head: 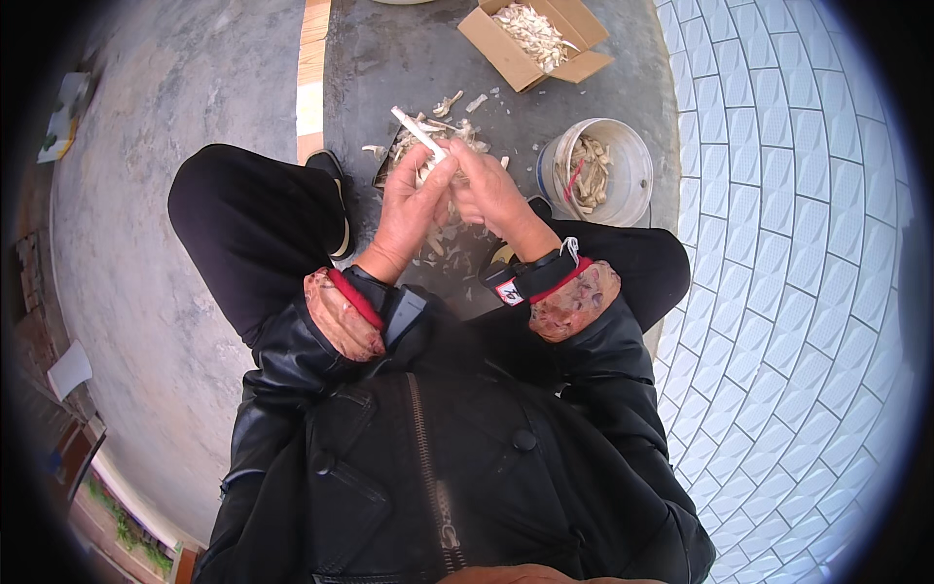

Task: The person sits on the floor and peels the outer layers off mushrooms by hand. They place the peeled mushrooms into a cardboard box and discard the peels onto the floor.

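Observation:
Both hands meet in front of me, above a pile of dry husks and stalks (467,135) on the grey floor. My left hand (410,201) grips what looks like a garlic bulb by the base of its white stalk (418,130), which points up and to the left. My right hand (490,191) pinches the same piece from the other side, thumb and fingers against it. The fingers mostly hide the bulb. Under the hands, the pile partly covers a dark, shallow tray or box (384,166). Loose skins lie scattered around it.
A cardboard box (513,67) with flaps spread holds many whitish pieces, probably garlic cloves. To the right, a pale plastic bucket (633,168) contains dry stalked bulbs and a red strip. Past it rises a white tiled wall (773,219). My bent knees (233,197) flank the pile.

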### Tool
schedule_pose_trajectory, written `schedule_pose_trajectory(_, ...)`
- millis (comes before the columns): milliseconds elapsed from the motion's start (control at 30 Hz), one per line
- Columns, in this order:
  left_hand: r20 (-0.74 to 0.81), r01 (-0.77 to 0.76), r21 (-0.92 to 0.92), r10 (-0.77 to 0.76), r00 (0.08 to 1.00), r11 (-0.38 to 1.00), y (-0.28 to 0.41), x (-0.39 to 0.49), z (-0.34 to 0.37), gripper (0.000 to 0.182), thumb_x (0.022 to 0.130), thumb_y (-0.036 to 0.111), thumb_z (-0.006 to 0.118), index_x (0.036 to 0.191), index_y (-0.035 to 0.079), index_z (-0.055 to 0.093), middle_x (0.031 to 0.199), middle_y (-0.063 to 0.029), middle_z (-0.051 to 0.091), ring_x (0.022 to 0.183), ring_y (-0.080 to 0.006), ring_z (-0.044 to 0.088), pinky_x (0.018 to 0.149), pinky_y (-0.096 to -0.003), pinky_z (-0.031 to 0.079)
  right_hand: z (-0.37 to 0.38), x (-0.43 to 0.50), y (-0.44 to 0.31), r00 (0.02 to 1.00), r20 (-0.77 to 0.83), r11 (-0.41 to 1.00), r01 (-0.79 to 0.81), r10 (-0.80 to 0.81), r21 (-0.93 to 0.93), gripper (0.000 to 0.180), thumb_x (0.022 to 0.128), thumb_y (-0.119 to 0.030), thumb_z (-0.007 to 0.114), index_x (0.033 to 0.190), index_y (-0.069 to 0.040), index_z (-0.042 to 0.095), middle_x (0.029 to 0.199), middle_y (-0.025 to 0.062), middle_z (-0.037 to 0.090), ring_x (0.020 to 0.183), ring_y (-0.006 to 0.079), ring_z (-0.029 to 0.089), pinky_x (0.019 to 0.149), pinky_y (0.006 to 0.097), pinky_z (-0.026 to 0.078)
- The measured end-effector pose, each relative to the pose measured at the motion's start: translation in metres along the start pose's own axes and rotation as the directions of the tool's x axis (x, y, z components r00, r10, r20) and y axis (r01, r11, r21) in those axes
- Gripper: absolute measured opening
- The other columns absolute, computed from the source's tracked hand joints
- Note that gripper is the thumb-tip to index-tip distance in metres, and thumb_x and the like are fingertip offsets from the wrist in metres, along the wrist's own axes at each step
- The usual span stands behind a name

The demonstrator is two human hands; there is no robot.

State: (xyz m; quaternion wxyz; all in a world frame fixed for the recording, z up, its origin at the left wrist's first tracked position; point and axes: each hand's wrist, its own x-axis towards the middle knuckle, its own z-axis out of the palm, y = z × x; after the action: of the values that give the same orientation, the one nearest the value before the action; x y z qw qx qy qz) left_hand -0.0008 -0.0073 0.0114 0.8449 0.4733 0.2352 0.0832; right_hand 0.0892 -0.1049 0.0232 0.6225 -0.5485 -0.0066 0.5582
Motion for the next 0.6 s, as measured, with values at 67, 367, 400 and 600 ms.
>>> schedule_pose_trajectory(67,0.022,0.028,-0.101,-0.026,0.999,0.995,0.0023,0.0002,-0.0015,0.016,0.091,0.018,0.052,0.103,0.008,0.052,0.059,0.0047,0.045,0.044,-0.0024,0.036,0.039,-0.0181,0.028,0.0026,-0.0045,-0.0047,0.999,0.040,1.000,0.027,-0.026,-0.016,0.045,0.094,-0.041,0.038,0.118,-0.007,0.053,0.050,-0.0103,0.026,0.038,0.0010,0.021,0.036,0.0196,0.017)
schedule_pose_trajectory(367,0.047,0.025,-0.033,-0.023,0.999,0.999,0.0016,0.0009,-0.0007,0.014,0.093,0.020,0.048,0.101,0.008,0.047,0.054,0.0022,0.040,0.039,-0.0052,0.032,0.037,-0.0202,0.027,0.0059,-0.0027,0.0015,0.993,-0.071,0.993,0.086,-0.092,-0.084,0.037,0.093,-0.038,0.040,0.089,-0.005,0.056,0.050,-0.0066,0.034,0.037,0.0034,0.030,0.034,0.0213,0.024)
schedule_pose_trajectory(400,0.058,0.028,-0.041,-0.025,0.998,0.999,0.0014,0.0007,-0.0006,0.014,0.093,0.020,0.048,0.101,0.009,0.047,0.053,0.0021,0.040,0.039,-0.0054,0.032,0.037,-0.0205,0.027,0.0068,-0.0025,0.0025,0.992,-0.084,0.994,0.084,-0.090,-0.075,0.036,0.093,-0.037,0.040,0.084,-0.006,0.054,0.050,-0.0062,0.034,0.037,0.0037,0.030,0.034,0.0215,0.024)
schedule_pose_trajectory(600,0.066,0.025,-0.167,-0.014,0.998,0.986,0.0006,-0.0009,0.0007,0.012,0.093,0.018,0.047,0.102,0.009,0.047,0.051,0.0004,0.040,0.038,-0.0069,0.031,0.036,-0.0217,0.028,0.0087,-0.0024,0.0027,0.994,-0.052,0.995,0.098,-0.097,0.004,0.033,0.093,-0.034,0.038,0.076,-0.007,0.048,0.053,-0.0046,0.034,0.038,0.0046,0.028,0.034,0.0216,0.023)
